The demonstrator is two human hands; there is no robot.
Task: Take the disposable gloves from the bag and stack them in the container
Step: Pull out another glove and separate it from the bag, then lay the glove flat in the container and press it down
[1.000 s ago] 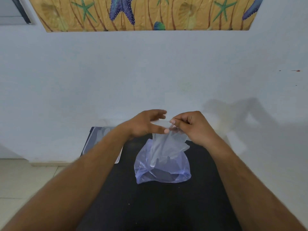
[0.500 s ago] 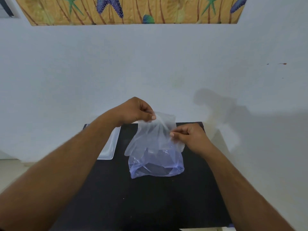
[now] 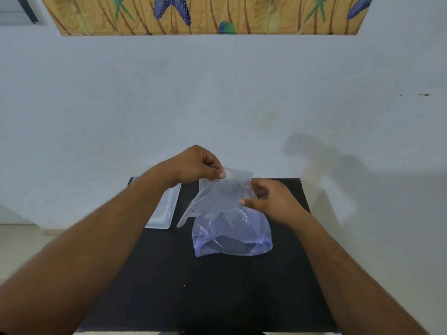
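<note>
A clear disposable glove (image 3: 217, 194) hangs above a bluish transparent bag (image 3: 232, 235) on the black table (image 3: 217, 291). My left hand (image 3: 196, 165) pinches the glove's cuff at the top between thumb and fingers. At the glove's right side my right hand (image 3: 271, 201) has loosely spread fingers, and its thumb tip touches the film. The glove's fingers dangle to the lower left over the table. A shallow white container (image 3: 164, 213) lies at the table's back left corner, partly hidden by my left forearm. The bag still holds crumpled clear film.
A pale wall rises right behind the table, with a patterned starfish cloth (image 3: 205, 15) hung high on it. Tiled floor (image 3: 21, 245) shows to the left of the table. The table's near edge runs along the bottom of the view.
The glove has come up out of the bag. My left hand went from open fingers to a pinch on the cuff, and my right hand has loosened its pinch and spread its fingers.
</note>
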